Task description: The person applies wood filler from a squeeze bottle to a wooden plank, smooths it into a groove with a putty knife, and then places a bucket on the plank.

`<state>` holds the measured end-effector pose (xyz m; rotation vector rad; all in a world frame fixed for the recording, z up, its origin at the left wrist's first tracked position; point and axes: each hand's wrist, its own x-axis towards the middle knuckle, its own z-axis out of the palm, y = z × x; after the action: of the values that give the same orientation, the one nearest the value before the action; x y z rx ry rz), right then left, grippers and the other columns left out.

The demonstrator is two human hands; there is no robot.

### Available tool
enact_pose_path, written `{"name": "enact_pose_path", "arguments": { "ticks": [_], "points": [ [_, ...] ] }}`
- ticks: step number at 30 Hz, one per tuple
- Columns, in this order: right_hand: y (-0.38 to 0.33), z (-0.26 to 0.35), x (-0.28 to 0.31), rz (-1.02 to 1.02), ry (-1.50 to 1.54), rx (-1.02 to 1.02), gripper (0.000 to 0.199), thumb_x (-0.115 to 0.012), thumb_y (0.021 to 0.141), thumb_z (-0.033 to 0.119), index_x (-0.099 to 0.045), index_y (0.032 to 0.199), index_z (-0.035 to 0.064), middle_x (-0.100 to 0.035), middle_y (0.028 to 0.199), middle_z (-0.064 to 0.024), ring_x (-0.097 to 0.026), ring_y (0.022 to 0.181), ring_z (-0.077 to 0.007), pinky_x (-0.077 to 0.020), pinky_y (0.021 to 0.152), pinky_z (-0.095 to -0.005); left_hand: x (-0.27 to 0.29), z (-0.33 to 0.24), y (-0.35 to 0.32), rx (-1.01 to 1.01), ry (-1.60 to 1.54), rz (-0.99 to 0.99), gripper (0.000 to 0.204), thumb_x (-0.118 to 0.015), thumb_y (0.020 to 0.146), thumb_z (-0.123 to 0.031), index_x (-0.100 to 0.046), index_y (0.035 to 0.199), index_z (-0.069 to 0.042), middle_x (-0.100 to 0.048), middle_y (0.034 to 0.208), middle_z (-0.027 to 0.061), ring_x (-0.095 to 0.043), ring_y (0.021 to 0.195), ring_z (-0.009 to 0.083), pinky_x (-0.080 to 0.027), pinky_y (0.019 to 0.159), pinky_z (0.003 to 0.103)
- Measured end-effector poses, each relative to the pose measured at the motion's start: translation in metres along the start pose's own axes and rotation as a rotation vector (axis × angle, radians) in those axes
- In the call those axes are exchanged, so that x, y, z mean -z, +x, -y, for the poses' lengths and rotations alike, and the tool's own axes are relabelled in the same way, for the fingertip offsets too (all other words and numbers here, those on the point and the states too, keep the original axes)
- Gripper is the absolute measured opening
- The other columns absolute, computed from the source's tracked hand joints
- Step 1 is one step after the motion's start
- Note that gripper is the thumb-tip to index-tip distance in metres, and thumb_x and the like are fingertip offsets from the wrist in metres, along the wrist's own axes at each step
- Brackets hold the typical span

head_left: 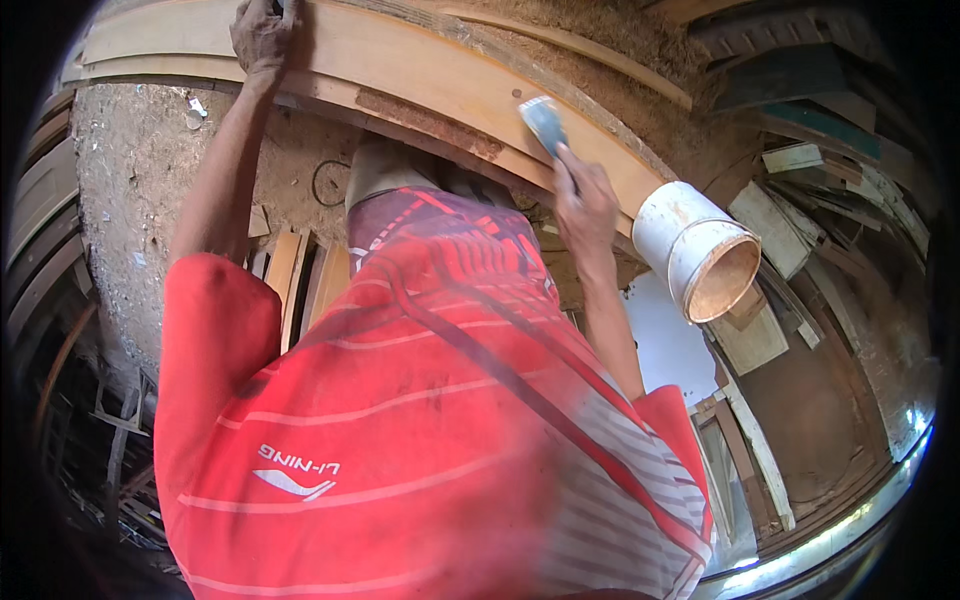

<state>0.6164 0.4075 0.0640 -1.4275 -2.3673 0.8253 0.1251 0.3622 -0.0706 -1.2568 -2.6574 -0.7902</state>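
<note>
1. The left hand (pixel 262 38) sits at eleven o'clock in the view, fingers pressed down on the curved wooden board (pixel 420 80), gripping its upper edge.
2. The right hand (pixel 583 205) is at about one o'clock from the picture's centre, closed around the handle of a putty knife (pixel 545 122) whose pale blade lies flat against the board's face.
3. The two hands are well apart, one at each part of the arched board, which runs from ten o'clock across the top to two o'clock.
4. A reddish-brown patch (pixel 425 122) of filler shows on the board between the hands.
5. A white plastic bucket (pixel 695 250) lies tilted at three o'clock, just beside the right hand, its open mouth facing down-right.
6. Wooden offcuts (pixel 800 215) pile up at two to four o'clock.
</note>
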Motion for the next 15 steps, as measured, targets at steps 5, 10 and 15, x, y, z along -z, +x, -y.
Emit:
{"name": "enact_pose_path", "arguments": {
  "ticks": [5,10,15],
  "points": [
    [0.049,0.017,-0.044,-0.109,0.132,0.067,0.024,-0.072,0.094,0.014,-0.075,0.118,0.0106,-0.070,0.089,-0.0135,-0.069,0.076,-0.0292,-0.0545,0.068,-0.0409,-0.002,0.001,0.006,-0.018,0.052,0.057,0.047,-0.066,0.094,-0.059,-0.074,0.100,-0.014,-0.074,0.089,0.0071,-0.068,0.098,0.0307,-0.053,0.084,0.045],
    [0.037,0.031,-0.040,-0.115,0.104,0.056,0.046,-0.076,0.091,0.019,-0.064,0.134,0.0096,-0.070,0.099,-0.0140,-0.071,0.084,-0.0323,-0.0580,0.073,-0.0439,0.006,-0.007,0.002,-0.026,0.011,0.059,0.044,-0.066,0.095,-0.056,-0.074,0.104,-0.014,-0.075,0.094,0.0093,-0.067,0.101,0.0330,-0.052,0.088,0.046],
    [0.050,0.045,-0.073,0.129,-0.113,-0.022,0.071,-0.067,0.087,0.021,-0.043,0.152,0.0031,-0.070,0.108,-0.0226,-0.071,0.092,-0.0413,-0.0586,0.076,-0.0525,0.004,-0.014,0.005,-0.068,-0.008,0.015,0.040,-0.070,0.092,-0.054,-0.073,0.094,-0.014,-0.074,0.090,0.0093,-0.067,0.100,0.0340,-0.052,0.085,0.048]
  ]
}}
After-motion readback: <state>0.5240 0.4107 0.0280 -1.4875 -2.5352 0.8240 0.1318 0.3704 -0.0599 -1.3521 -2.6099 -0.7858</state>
